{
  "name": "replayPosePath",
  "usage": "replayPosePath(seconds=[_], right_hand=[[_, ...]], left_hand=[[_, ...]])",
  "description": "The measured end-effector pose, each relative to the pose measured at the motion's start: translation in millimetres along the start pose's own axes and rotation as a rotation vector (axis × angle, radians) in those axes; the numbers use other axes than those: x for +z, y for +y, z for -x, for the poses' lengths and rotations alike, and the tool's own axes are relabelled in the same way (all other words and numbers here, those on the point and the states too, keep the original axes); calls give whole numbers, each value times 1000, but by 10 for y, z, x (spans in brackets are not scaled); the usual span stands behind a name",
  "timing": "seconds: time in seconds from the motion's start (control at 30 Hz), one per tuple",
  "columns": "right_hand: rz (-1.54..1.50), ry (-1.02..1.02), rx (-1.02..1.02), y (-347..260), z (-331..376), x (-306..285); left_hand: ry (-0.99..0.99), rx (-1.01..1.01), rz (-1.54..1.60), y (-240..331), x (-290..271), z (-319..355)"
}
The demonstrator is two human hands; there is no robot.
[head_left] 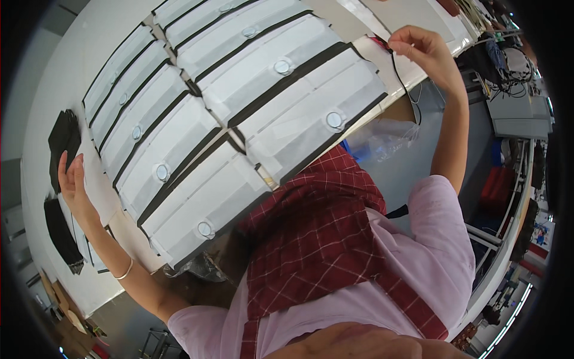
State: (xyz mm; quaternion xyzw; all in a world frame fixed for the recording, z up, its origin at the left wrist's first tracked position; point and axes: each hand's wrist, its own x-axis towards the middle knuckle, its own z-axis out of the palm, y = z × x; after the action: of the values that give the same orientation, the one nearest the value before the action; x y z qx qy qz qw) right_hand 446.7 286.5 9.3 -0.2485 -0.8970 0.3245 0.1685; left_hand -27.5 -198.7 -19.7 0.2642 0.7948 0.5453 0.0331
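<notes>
Two hands out: my left hand (73, 179) lay open beside white panels (239, 107); right hand (418, 51) pinched black cable (399, 70) beyond them, best held lightly.

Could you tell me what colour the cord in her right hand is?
Black cord, head view.

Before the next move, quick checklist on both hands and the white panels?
1. Right hand grips the thin black cord: ok, fingers pinch it near the table's far right edge.
2. Cord runs free: cannot tell, it hangs off the edge and its lower end is unclear.
3. Left hand is empty: ok, open, fingers spread, by the stacks of black fabric pieces.
4. White rectangular panels with black edging and round centre discs lie in rows: ok, overlapping neatly on the white table.
5. Nearest panel is fully supported: not ok, it overhangs the near table edge.
</notes>
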Motion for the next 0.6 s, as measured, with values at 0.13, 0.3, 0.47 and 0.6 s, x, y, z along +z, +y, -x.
replayPosePath(seconds=[0.13, 0.3, 0.47, 0.6], right_hand=[[-102, 108, 98, 158, 250, 67], [71, 239, -30, 560, -123, 140], [196, 303, -79, 783, -801, 282], [321, 316, -141, 959, -1267, 345]], left_hand=[[-213, 160, -92, 567, 497, -28], [-479, 225, -116, 1319, 1562, 83], [-639, 377, -159, 1726, 2504, 33], [-717, 385, -160, 1922, 3111, -53]])
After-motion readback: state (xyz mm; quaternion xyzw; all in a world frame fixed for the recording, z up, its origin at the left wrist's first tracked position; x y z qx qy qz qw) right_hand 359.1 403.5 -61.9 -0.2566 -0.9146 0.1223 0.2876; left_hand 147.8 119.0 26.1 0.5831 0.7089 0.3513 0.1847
